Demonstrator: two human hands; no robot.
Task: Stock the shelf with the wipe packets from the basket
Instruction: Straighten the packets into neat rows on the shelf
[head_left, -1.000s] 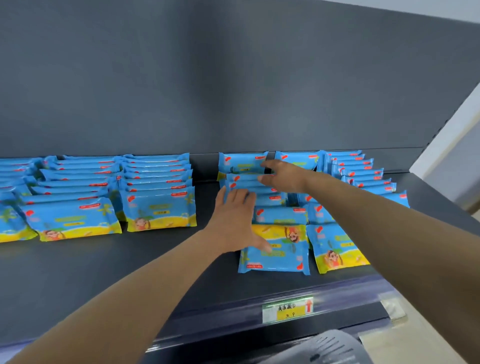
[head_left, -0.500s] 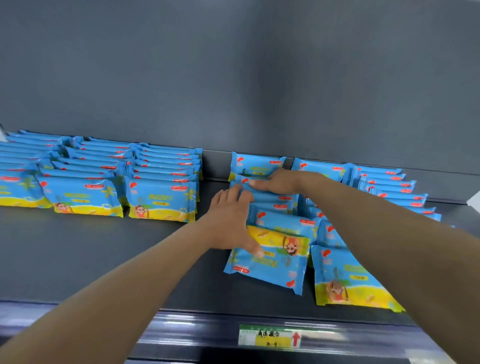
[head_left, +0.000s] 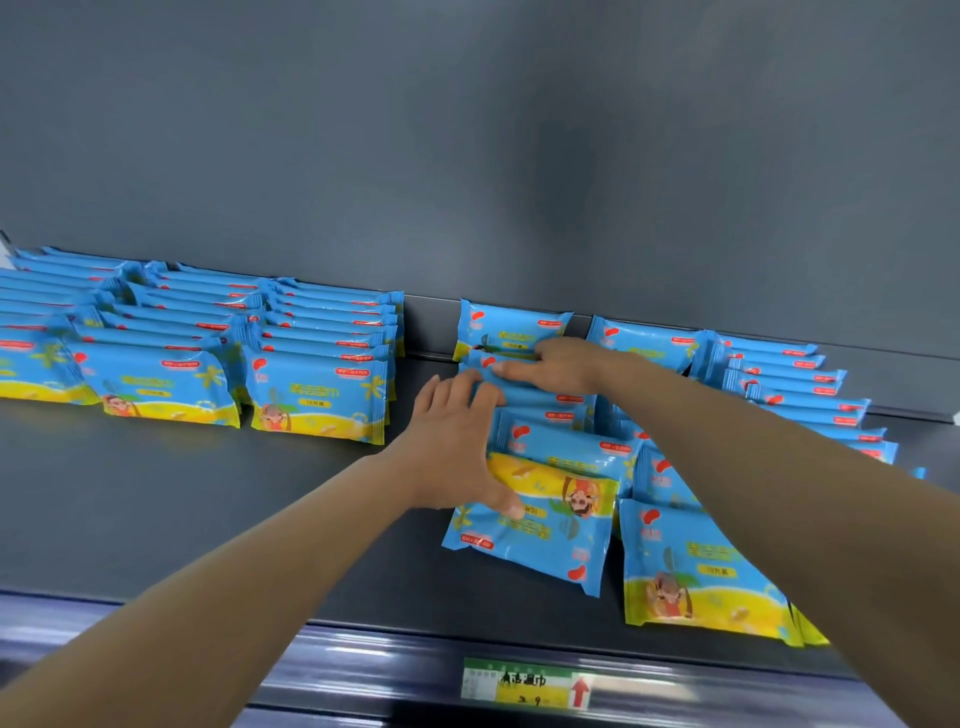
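Middle row of wipe packets (head_left: 563, 444) on the shelf (head_left: 208, 514): my left hand (head_left: 457, 447), flat and gripping nothing, flanks the row; my right hand (head_left: 553, 366) lies flat on rear packets (head_left: 511, 330). I should push evenly, then right the inverted front packet (head_left: 530, 530).

One view only: head cam, worn by the person. It faces fwd and slightly down onto the shelf (head_left: 182, 519), close; price label (head_left: 527, 688) at bottom edge, back panel (head_left: 467, 156) fills the top.

Green-yellow price label (head_left: 524, 688), grey back wall (head_left: 467, 130)
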